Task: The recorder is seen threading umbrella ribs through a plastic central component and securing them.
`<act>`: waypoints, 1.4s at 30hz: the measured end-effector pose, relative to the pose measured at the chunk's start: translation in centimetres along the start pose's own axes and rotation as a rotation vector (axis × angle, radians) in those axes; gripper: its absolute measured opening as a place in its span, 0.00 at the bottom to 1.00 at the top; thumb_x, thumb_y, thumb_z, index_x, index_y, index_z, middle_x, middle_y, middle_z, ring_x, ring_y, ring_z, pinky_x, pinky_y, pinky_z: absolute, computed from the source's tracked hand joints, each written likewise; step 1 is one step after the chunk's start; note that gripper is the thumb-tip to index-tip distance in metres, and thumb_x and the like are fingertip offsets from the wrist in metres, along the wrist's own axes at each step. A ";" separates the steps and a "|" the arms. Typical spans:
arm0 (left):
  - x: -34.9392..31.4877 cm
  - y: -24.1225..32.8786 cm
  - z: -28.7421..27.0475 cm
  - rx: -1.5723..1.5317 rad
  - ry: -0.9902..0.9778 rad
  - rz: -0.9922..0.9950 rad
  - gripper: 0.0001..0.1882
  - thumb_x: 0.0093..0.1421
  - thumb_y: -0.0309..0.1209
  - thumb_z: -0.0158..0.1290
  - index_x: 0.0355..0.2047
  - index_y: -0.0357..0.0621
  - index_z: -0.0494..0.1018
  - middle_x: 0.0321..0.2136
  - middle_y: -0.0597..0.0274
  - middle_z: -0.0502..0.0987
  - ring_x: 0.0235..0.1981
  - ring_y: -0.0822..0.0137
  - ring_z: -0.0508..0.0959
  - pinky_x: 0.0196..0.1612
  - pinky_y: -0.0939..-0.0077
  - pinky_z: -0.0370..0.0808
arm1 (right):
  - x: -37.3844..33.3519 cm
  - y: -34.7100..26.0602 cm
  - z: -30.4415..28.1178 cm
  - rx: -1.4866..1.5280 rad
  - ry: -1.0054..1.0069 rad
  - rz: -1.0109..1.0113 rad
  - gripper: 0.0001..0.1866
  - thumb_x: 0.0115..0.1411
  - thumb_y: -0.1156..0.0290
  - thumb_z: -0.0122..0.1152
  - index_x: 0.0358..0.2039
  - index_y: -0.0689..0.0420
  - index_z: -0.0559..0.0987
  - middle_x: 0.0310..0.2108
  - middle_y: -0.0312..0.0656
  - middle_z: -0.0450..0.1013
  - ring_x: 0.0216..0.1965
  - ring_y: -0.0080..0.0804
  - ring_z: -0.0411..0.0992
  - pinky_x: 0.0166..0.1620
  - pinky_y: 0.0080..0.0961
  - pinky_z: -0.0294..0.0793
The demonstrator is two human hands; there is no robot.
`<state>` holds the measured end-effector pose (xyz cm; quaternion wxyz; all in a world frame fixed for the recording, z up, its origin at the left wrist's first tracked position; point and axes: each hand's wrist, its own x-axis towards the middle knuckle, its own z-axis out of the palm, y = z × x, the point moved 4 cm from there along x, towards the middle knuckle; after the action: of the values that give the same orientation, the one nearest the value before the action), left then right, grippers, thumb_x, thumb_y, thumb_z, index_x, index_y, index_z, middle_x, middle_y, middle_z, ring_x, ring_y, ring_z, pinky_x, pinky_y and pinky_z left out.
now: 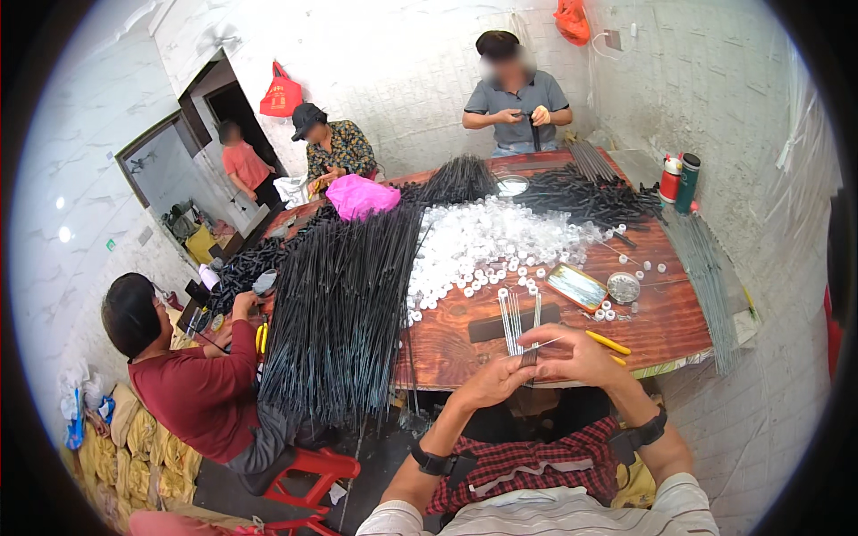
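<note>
My left hand (494, 380) is closed around a small bunch of thin metal rods (512, 323). Their pale tips point away from me over the table's near edge. A dark section of the bunch shows between my two hands. My right hand (579, 359) meets the left from the other side, its fingers pinched at a thin pale wire-like piece (543, 343) lying across the rods. Just beyond my hands lies a dark flat bar (487, 330) on the table. Yellow-handled pliers (608, 343) rest beside my right hand.
The wooden table (666, 313) bears a heap of white plastic pieces (492, 234), many long black rods (344, 304), a tin tray (576, 288), a round dish (623, 287) and a pink bag (360, 196). Two bottles (686, 183) stand far right. Co-workers sit left and across; another person stands near the doorway.
</note>
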<state>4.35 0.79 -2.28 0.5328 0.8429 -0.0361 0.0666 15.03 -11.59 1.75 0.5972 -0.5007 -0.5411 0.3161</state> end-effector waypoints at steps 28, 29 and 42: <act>-19.1 -24.3 0.9 -0.603 0.794 -0.725 0.16 0.68 0.35 0.49 0.53 0.45 0.72 0.36 0.64 0.81 0.29 0.76 0.77 0.36 0.82 0.76 | -0.5 0.7 1.7 -0.485 0.174 -0.114 0.08 0.58 0.68 0.64 0.35 0.56 0.85 0.21 0.43 0.77 0.19 0.29 0.74 0.24 0.25 0.69; -18.4 -25.9 1.2 -0.700 0.827 -0.800 0.17 0.69 0.39 0.47 0.55 0.48 0.71 0.38 0.65 0.81 0.27 0.78 0.77 0.35 0.84 0.75 | -0.6 0.5 1.5 -0.490 0.179 -0.119 0.08 0.58 0.68 0.64 0.35 0.56 0.85 0.21 0.43 0.77 0.20 0.29 0.74 0.25 0.25 0.69; -15.9 -31.7 2.6 -0.937 0.724 -1.004 0.18 0.67 0.33 0.39 0.44 0.32 0.74 0.40 0.55 0.80 0.34 0.63 0.80 0.34 0.72 0.79 | -0.1 2.0 1.8 -0.389 0.169 -0.087 0.09 0.58 0.67 0.63 0.34 0.59 0.85 0.23 0.44 0.78 0.24 0.34 0.77 0.29 0.29 0.72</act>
<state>-7.02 11.89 -34.12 0.7784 0.3709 0.5022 0.0660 13.61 -10.67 -0.29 0.5457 -0.6072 -0.5610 0.1368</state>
